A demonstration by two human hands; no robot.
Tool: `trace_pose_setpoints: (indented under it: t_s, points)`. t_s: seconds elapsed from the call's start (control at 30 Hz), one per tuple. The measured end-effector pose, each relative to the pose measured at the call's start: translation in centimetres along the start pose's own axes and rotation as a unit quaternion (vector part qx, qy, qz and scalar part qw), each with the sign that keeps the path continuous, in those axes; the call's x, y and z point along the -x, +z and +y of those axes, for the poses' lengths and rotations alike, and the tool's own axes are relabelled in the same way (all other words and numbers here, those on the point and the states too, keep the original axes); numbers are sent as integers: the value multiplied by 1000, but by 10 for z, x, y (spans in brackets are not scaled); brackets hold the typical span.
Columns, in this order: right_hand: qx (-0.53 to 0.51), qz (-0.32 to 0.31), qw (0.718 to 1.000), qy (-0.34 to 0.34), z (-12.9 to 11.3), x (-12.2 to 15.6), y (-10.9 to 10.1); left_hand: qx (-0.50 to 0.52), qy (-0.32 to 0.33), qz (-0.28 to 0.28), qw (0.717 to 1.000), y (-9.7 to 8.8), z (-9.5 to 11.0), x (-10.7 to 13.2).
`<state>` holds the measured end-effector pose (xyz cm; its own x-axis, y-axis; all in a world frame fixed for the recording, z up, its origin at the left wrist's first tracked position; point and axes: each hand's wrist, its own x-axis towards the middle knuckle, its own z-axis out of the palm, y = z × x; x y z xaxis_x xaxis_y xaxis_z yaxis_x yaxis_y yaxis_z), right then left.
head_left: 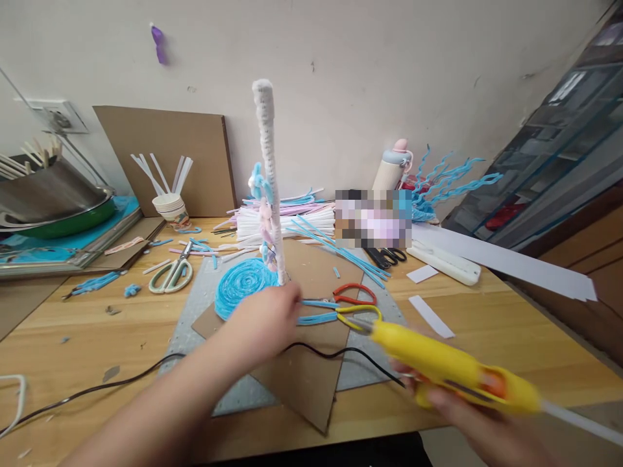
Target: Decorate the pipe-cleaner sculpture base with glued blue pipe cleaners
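Observation:
My left hand (272, 314) is closed at the foot of an upright white fuzzy-wrapped post (267, 139), its fingertips partly hidden. Small blue and pink pipe-cleaner flowers (265, 217) climb the post's left side. Beside that hand lies a coiled blue pipe-cleaner disc (243, 285), on a piece of brown cardboard (311, 383). In my right hand (455, 412) is a yellow hot glue gun (433, 357), a white glue stick (579, 421) jutting from its rear. The gun's nozzle points left, near the scissors with red and yellow handles (357, 311).
White-handled scissors (170, 275) and blue scraps lie left. A paper cup (171, 209) holds strips before a cardboard panel (170, 155). Bundled pipe cleaners (287, 217) lie behind the post; a bottle (390, 170) stands back right. A black cord (121, 383) crosses the table.

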<state>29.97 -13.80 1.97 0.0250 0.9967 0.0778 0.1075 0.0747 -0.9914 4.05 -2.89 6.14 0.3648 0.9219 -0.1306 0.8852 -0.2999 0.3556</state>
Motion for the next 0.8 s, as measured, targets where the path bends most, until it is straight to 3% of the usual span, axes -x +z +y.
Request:
trace_pose_setpoints:
  t_s: [0.1, 0.17, 0.27, 0.33, 0.4, 0.5, 0.63, 0.8]
  points:
    - [147, -49, 987, 35, -2, -23, 20, 45, -91, 25, 995, -24, -54, 17]
    - [192, -94, 975, 65, -8, -41, 36, 81, -143, 85, 983, -26, -83, 17]
    - [228, -183, 953, 80, -18, -66, 60, 215, -94, 173, 957, -11, -104, 9]
    - [237, -205, 946, 83, -20, -78, 75, 324, -31, 161, 932, 3, -108, 4]
    - [238, -214, 942, 96, -18, -85, 86, 374, 2, 108, 921, 15, -108, 0]
    - [238, -195, 946, 102, -9, -91, 93, 367, 15, 64, 928, 22, -108, -2]
    - [234, -137, 955, 122, -2, -96, 87, 346, 10, 66, 936, 21, -107, -2]
    - [254, -125, 951, 128, -3, -104, 85, 328, 9, 68, 942, 20, -107, -3]
